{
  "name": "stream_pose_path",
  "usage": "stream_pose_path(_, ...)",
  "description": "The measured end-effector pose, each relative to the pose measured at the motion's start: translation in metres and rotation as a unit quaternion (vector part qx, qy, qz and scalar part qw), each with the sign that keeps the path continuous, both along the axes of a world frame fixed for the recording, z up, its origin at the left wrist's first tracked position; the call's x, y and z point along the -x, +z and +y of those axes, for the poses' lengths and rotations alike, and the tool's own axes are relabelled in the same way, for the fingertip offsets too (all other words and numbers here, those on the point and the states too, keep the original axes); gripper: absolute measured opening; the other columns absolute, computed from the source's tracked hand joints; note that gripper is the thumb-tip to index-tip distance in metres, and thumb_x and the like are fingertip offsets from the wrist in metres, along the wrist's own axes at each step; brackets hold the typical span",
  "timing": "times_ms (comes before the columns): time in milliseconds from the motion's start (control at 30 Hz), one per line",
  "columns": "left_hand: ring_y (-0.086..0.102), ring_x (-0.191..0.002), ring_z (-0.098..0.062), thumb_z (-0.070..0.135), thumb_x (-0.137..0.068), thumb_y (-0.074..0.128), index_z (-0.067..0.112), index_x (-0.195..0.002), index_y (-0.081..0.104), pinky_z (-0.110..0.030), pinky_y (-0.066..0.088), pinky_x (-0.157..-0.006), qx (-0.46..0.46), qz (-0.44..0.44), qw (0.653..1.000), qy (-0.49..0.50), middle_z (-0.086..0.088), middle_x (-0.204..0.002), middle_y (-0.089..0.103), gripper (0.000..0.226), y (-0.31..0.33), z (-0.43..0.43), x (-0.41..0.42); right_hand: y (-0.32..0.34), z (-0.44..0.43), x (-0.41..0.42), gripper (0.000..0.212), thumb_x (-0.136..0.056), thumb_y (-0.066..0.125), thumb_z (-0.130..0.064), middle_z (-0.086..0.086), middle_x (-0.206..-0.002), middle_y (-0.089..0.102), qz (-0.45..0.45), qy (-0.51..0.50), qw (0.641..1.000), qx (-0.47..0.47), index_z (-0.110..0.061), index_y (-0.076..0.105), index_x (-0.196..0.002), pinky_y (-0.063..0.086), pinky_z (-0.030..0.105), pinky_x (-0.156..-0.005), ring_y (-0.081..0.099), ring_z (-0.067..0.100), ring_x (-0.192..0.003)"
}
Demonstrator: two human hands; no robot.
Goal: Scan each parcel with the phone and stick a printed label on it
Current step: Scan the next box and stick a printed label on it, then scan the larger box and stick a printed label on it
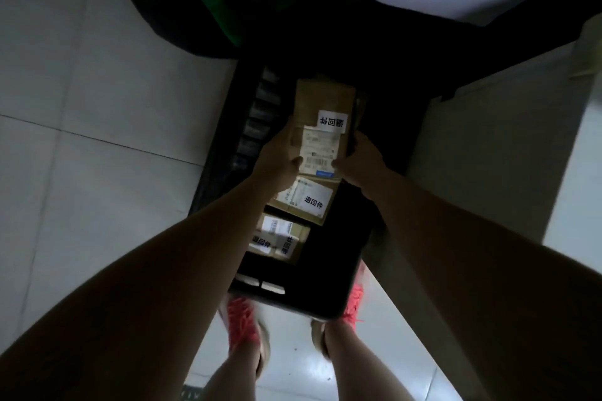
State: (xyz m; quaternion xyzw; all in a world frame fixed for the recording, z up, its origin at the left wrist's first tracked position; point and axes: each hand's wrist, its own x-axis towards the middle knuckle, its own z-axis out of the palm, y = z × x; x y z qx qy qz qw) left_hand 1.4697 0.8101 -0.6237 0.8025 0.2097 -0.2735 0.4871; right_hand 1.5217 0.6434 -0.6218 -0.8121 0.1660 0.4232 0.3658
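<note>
The top parcel (321, 96) sits right between the two hands, held up over the middle of the black crate (224, 153), its far end poking out past the fingers. The left hand (280, 161) is on the parcel's left edge and the right hand (361, 163) on its right edge, and both thumbs land on the near end of the white shipping label (321, 148). A white sticker (333, 121) at the label's far end reads 退回件. The barcode and small print are too blurred to read. Under the hands, deeper in the crate, a second parcel (304, 202) shows the same 退回件 wording. Towards the crate's near end a third parcel (280, 238) carries it twice. The left hand is curled round its edge, thumb on top, fingers hidden beneath. The right hand grips its edge likewise, with something dark and flat against that side that I cannot make out. Pink shoes (241, 319) peek out past the crate's near rim.
</note>
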Motion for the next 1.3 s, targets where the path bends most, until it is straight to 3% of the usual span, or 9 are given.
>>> stream_pose_path(133, 0.054, -0.13, -0.022, 0.008, -0.089, 0.071, 0.031, -0.154, 0.03, -0.034, 0.051, -0.097, -0.063, 0.0, 0.995, -0.08, -0.002, -0.144, 0.055, 0.081, 0.051, 0.004, 0.015, 0.051, 0.004, 0.018, 0.072, -0.089, 0.071, -0.007, 0.008, -0.143, 0.056, 0.001, 0.035, 0.999, 0.016, -0.018, 0.038, -0.151, 0.051, 0.044, -0.105, 0.056, 0.028, -0.13)
stream_pose_path(267, 0.053, -0.128, -0.021, 0.018, -0.091, 0.066, 0.025, -0.151, 0.032, -0.038, 0.053, -0.093, -0.187, -0.075, 0.957, -0.209, -0.001, -0.144, 0.051, 0.07, 0.141, 0.008, 0.023, 0.15, 0.002, 0.038, 0.063, -0.089, 0.07, -0.022, -0.004, -0.132, 0.063, -0.043, 0.068, 0.995, 0.063, -0.034, 0.043, -0.145, 0.054, 0.031, -0.081, 0.063, 0.022, -0.118)
stream_pose_path(367, 0.034, -0.144, -0.029, 0.026, -0.092, 0.063, 0.019, -0.155, 0.029, -0.046, 0.04, -0.11, -0.311, -0.131, 0.898, -0.284, -0.006, -0.158, 0.034, 0.071, 0.23, 0.01, 0.015, 0.251, -0.007, 0.043, 0.064, -0.088, 0.065, -0.022, -0.007, -0.147, 0.051, -0.119, 0.163, 0.971, 0.126, -0.038, 0.043, -0.146, 0.05, 0.034, -0.094, 0.054, 0.022, -0.131)
stream_pose_path(500, 0.034, -0.143, -0.034, 0.028, -0.084, 0.067, 0.014, -0.149, 0.041, -0.049, 0.036, -0.11, -0.389, -0.214, 0.834, -0.327, -0.011, -0.155, 0.039, 0.072, 0.371, -0.007, -0.002, 0.397, -0.035, 0.05, 0.065, -0.092, 0.06, -0.024, -0.001, -0.162, 0.031, -0.194, 0.257, 0.92, 0.225, -0.029, 0.037, -0.152, 0.037, 0.037, -0.111, 0.037, 0.022, -0.143)
stream_pose_path(733, 0.038, -0.138, -0.032, 0.035, -0.09, 0.06, 0.015, -0.151, 0.035, -0.047, 0.036, -0.109, -0.427, -0.299, 0.756, -0.397, -0.012, -0.15, 0.041, 0.069, 0.577, -0.097, -0.008, 0.601, -0.112, 0.087, 0.057, -0.094, 0.059, -0.029, -0.002, -0.164, 0.027, -0.306, 0.186, 0.882, 0.308, -0.027, 0.04, -0.148, 0.036, 0.04, -0.113, 0.034, 0.024, -0.145)
stream_pose_path(933, 0.044, -0.133, -0.028, 0.041, -0.093, 0.058, 0.018, -0.153, 0.03, -0.042, 0.038, -0.104, -0.435, -0.341, 0.719, -0.421, -0.009, -0.145, 0.046, 0.07, 0.667, -0.202, 0.029, 0.685, -0.218, 0.137, 0.065, -0.087, 0.067, -0.027, -0.003, -0.155, 0.04, -0.364, 0.109, 0.86, 0.341, -0.029, 0.042, -0.148, 0.044, 0.04, -0.106, 0.046, 0.025, -0.135)
stream_pose_path(1133, 0.055, -0.119, -0.033, 0.041, -0.094, 0.056, 0.017, -0.141, 0.044, -0.041, 0.047, -0.091, -0.396, -0.36, 0.762, -0.365, -0.011, -0.133, 0.055, 0.055, 0.685, -0.294, 0.091, 0.696, -0.359, 0.183, 0.064, -0.087, 0.068, -0.024, -0.002, -0.15, 0.05, -0.361, 0.009, 0.884, 0.295, -0.031, 0.045, -0.147, 0.047, 0.041, -0.104, 0.05, 0.026, -0.133)
stream_pose_path(1233, 0.061, -0.107, -0.036, 0.045, -0.092, 0.058, 0.014, -0.134, 0.049, -0.044, 0.055, -0.082, -0.337, -0.307, 0.835, -0.308, -0.014, -0.119, 0.062, 0.053, 0.667, -0.331, 0.123, 0.681, -0.414, 0.21, 0.064, -0.087, 0.07, -0.025, 0.007, -0.144, 0.056, -0.364, -0.036, 0.898, 0.243, -0.021, 0.048, -0.147, 0.043, 0.035, -0.102, 0.052, 0.027, -0.131)
stream_pose_path(1300, 0.061, -0.11, -0.036, 0.05, -0.092, 0.06, 0.012, -0.136, 0.047, -0.042, 0.054, -0.084, -0.234, -0.211, 0.92, -0.232, -0.016, -0.124, 0.062, 0.059, 0.649, -0.352, 0.141, 0.668, -0.436, 0.229, 0.065, -0.087, 0.073, -0.03, 0.01, -0.138, 0.061, -0.341, -0.065, 0.912, 0.218, -0.02, 0.048, -0.146, 0.047, 0.036, -0.097, 0.057, 0.03, -0.124)
